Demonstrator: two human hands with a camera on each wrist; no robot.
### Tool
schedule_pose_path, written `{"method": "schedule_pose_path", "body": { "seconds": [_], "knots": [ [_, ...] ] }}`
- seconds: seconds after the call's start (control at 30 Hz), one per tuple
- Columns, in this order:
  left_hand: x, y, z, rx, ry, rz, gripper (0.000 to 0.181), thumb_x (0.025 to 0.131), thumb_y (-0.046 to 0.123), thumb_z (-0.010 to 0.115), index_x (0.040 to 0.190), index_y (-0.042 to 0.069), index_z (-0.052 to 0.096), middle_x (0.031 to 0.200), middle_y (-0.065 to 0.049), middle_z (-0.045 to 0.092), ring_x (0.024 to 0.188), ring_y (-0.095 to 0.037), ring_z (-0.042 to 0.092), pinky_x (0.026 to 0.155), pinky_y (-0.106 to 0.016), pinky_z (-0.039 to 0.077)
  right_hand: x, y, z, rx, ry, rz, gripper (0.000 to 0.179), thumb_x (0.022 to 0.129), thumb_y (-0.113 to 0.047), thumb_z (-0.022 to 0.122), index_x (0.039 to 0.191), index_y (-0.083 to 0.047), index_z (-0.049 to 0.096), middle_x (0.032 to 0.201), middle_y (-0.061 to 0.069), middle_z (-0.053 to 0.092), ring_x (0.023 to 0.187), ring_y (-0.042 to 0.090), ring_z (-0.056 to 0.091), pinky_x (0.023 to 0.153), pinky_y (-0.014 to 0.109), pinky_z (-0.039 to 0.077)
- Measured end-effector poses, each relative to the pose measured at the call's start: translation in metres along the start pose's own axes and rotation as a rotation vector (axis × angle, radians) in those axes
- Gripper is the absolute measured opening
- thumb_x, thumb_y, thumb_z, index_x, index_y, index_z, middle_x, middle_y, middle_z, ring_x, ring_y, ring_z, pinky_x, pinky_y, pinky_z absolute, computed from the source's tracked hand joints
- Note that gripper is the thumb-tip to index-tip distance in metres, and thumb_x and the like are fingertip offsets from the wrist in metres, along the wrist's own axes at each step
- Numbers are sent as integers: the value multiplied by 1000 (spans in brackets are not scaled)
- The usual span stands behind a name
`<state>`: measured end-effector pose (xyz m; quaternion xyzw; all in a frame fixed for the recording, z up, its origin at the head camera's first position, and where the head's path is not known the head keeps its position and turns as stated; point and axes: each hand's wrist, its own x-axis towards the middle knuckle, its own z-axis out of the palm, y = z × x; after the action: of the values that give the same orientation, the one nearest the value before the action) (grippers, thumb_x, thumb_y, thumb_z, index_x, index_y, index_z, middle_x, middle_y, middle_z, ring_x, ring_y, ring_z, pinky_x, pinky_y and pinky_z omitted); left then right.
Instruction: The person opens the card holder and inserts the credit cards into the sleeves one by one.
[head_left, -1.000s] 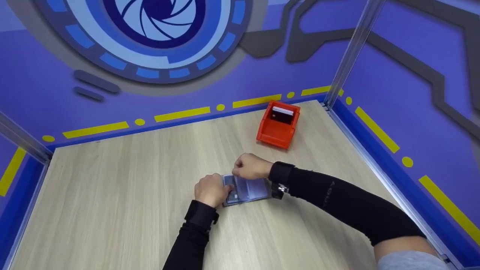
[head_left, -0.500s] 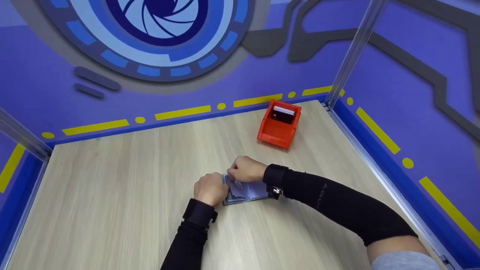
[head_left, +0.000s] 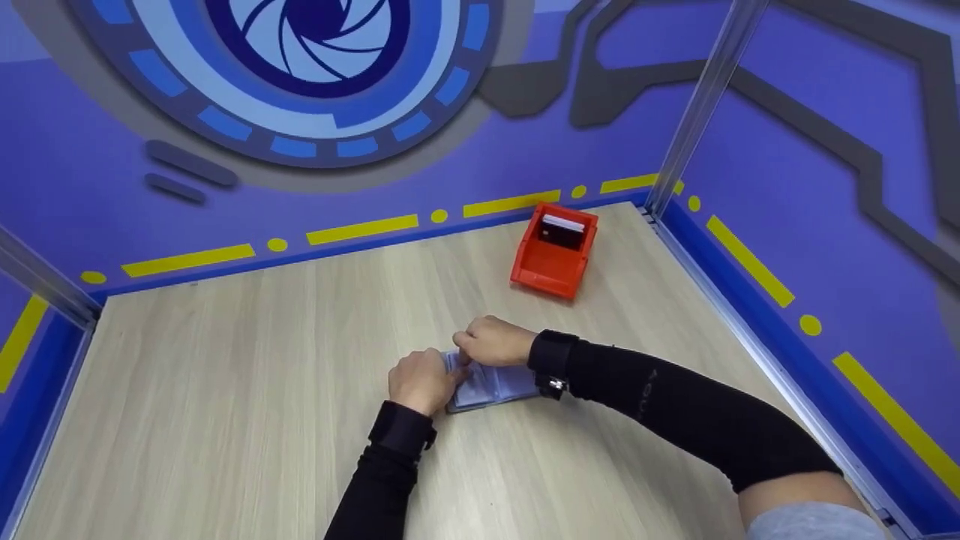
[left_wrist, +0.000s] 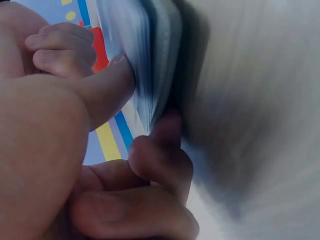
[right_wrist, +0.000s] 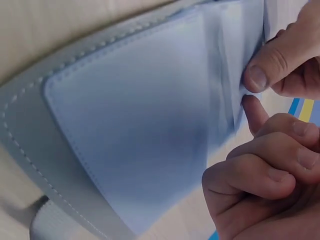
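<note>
An open card holder (head_left: 516,384) with a grey stitched cover (right_wrist: 35,127) and pale see-through sleeves (right_wrist: 135,110) lies on the wooden table. My left hand (head_left: 420,381) grips its left edge; the thumb (left_wrist: 117,80) presses on the stack of sleeves and a finger (left_wrist: 167,132) reaches under the cover. At the top edge, beside that thumb, my right hand (head_left: 499,341) pinches a sleeve at its edge. Its other fingers (right_wrist: 270,165) are curled, and its thumb is hidden in the right wrist view.
Behind the hands, toward the back wall, stands a red bin (head_left: 551,271) with several cards (head_left: 562,231) upright at its rear. Patterned blue-purple walls (head_left: 375,184) border the wooden table (head_left: 247,390). A rounded grey tab (right_wrist: 52,222) sticks out beside the cover.
A sleeve has been turned over to the left and now lies under the left thumb, covering the dark page seen before. The right hand has moved slightly left; the left hand stays at the edge.
</note>
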<state>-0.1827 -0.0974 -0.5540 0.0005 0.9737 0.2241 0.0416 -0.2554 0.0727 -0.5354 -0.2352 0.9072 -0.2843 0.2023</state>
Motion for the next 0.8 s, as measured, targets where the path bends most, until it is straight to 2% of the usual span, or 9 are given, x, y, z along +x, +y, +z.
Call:
{"method": "schedule_pose_path", "body": {
  "seconds": [0.1,0.2,0.27,0.33,0.57,0.67,0.7,0.8],
  "knots": [
    [1,1,1,3,0,-13,54,93,48,87,65,17,53,69,-2,57,65,-22,59,57,-41,46,-1,6,-10,-26,-1,-15,54,115,-39,48,98,-6,86,82,1,76,75,11,62,78,32,51],
    [2,1,1,20,-11,-34,48,93,50,86,74,11,66,78,-10,70,73,-26,68,64,-47,54,1,17,-29,-35,49,5,50,115,-40,55,97,-4,85,68,-5,59,64,12,53,65,30,43],
    [2,2,1,27,-19,-43,47,93,50,86,78,8,71,81,-12,73,76,-27,70,67,-48,55,3,27,-46,-36,98,40,45,114,-39,60,100,-4,84,67,-8,51,62,12,48,60,29,38],
    [3,2,1,26,-29,-47,46,94,49,85,78,8,71,80,-11,72,75,-25,67,66,-46,54,5,37,-65,-41,160,68,38,113,-35,63,103,-4,84,69,-7,49,63,13,48,61,29,38],
    [4,-1,5,13,-28,-40,46,95,49,84,76,10,68,73,-3,61,69,-21,56,61,-41,45,7,69,-124,-207,372,189,30,111,-29,65,108,-4,81,87,7,68,81,25,61,82,37,50],
    [5,0,5,13,-36,-49,47,96,50,83,75,11,66,72,-2,57,69,-21,55,60,-40,43,9,86,-139,-320,416,244,30,110,-29,68,108,-1,79,93,14,73,86,30,64,90,43,55],
    [4,4,1,9,-51,-65,47,96,47,84,73,11,65,72,-1,56,69,-21,55,61,-39,42,10,91,-143,-363,426,252,31,110,-29,69,109,0,78,96,16,74,87,32,65,92,46,57],
    [4,5,2,11,-60,-70,50,96,48,84,69,14,59,70,0,52,67,-20,53,60,-38,40,14,108,-151,-487,456,266,33,107,-27,73,113,5,77,104,22,78,92,38,72,95,53,62]
  ]
}}
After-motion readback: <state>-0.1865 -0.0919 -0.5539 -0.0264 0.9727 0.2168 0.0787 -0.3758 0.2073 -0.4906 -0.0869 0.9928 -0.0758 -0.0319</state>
